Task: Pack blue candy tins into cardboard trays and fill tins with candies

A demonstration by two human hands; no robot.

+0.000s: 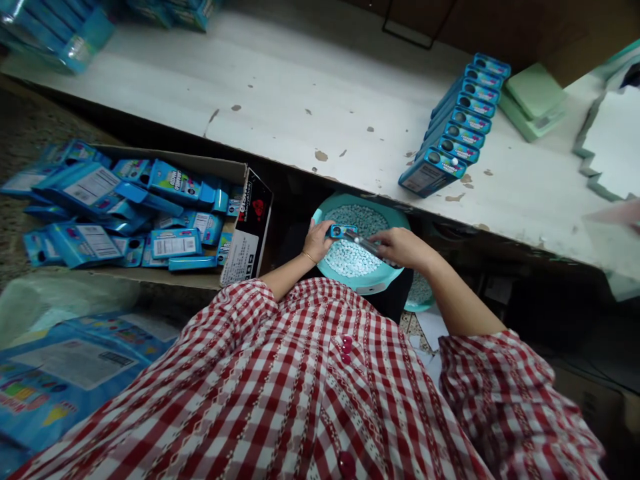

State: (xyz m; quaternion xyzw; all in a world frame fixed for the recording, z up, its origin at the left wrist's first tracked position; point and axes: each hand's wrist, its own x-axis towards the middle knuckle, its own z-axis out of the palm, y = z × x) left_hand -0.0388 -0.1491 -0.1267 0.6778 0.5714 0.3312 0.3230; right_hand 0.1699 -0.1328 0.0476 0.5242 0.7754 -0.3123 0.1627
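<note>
Over a turquoise basin (404, 280) of small white pieces (354, 259), my left hand (319, 241) is closed around a small blue box (343, 231) whose narrow end faces up. My right hand (403, 248) grips a dark metal scoop (367, 245) from the right. The scoop's tip reaches the right side of the blue box, and a few white pieces show along it. The basin sits between my body and the table edge, partly covered by both hands.
On the worn white table (280, 100), a row of blue boxes (457, 127) stands at right beside a green scale-like object (535, 100). At left, a carton (250, 227) holds many blue boxes. A blue printed bag (75, 373) lies below it.
</note>
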